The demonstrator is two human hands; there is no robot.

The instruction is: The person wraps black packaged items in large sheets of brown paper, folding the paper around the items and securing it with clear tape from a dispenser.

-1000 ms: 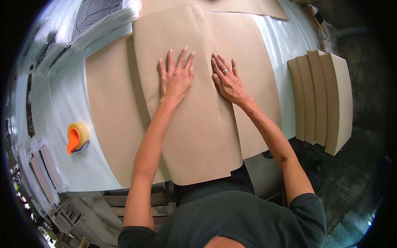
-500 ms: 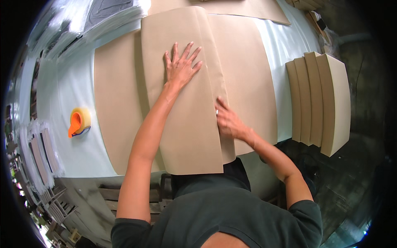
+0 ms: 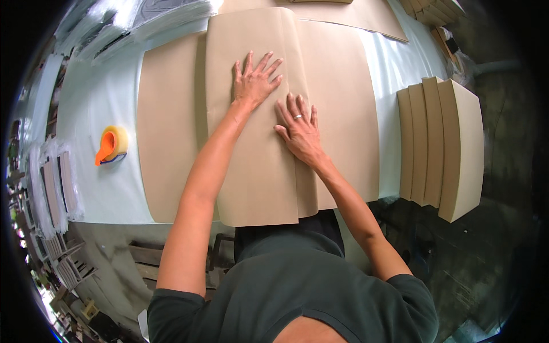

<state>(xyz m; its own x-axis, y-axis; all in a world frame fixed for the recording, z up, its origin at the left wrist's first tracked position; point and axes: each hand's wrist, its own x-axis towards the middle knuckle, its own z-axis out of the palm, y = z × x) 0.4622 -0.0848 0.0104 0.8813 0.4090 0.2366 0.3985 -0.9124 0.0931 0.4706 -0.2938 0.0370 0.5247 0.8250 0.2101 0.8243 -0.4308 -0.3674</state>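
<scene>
A large brown sheet of kraft paper or thin cardboard (image 3: pixel 343 114) lies spread on the table. On its middle rests a folded brown panel (image 3: pixel 251 177) with a rounded fold on its left side and overlapping layers along the right. My left hand (image 3: pixel 255 86) presses on the upper part of this panel, palm down and fingers spread. Lower and to the right, my right hand (image 3: pixel 301 131), with a ring on one finger, lies across the panel's overlapped right edge, fingers also apart. Neither hand grips anything. What the folds enclose, if anything, is hidden.
An orange tape dispenser (image 3: pixel 106 150) with a roll of tape stands at the left on the pale table covering (image 3: pixel 97 200). Several folded brown cardboard pieces (image 3: pixel 460 148) stand at the right edge. Plastic-wrapped stacks (image 3: pixel 123 28) occupy the far left; another brown sheet (image 3: pixel 366 17) lies at the far side.
My right hand has moved from the panel's lower right edge up and inward onto its top, fingers now spread. My left hand stays on the panel. The whole view has shifted slightly.
</scene>
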